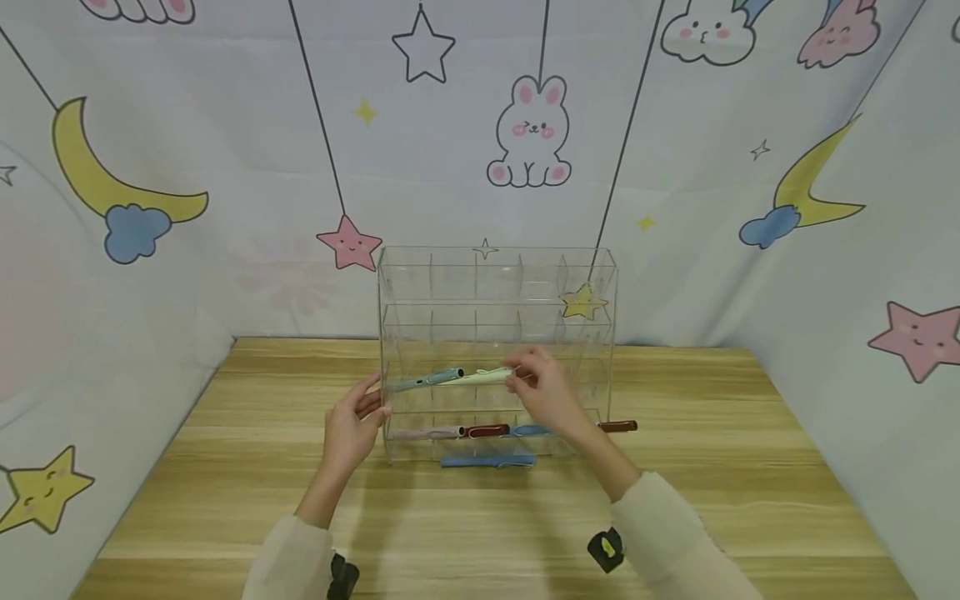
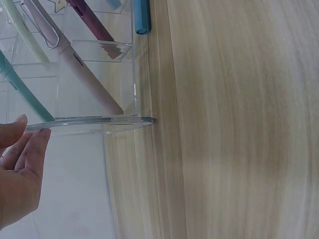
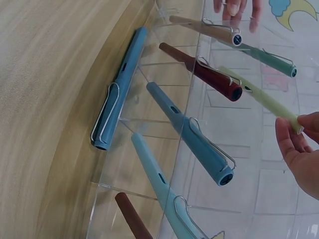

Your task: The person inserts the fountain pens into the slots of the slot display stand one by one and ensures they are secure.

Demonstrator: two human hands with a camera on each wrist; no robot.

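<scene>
My right hand [image 1: 551, 396] pinches the cap end of a pale green pen [image 1: 480, 377] between thumb and fingers. The pen's other end slants into a slot of the clear acrylic pen rack [image 1: 384, 333]. At the rack's left side, my left hand [image 1: 352, 425] grips the edge of the side panel, thumb on one face and fingers on the other in the left wrist view. Beside the pale green pen, a teal pen [image 1: 442, 377] leans in the same tier. Below stand a pinkish pen [image 1: 431, 433], a dark red pen [image 1: 487, 431] and a blue pen [image 3: 192, 134].
A blue pen [image 1: 487, 461] lies on the wooden table [image 1: 450, 533] along the rack's front. In the lower tier, a light turquoise pen [image 3: 167, 191] and a brown pen [image 1: 618, 426] lean farther right. A printed white curtain [image 1: 465, 167] hangs behind.
</scene>
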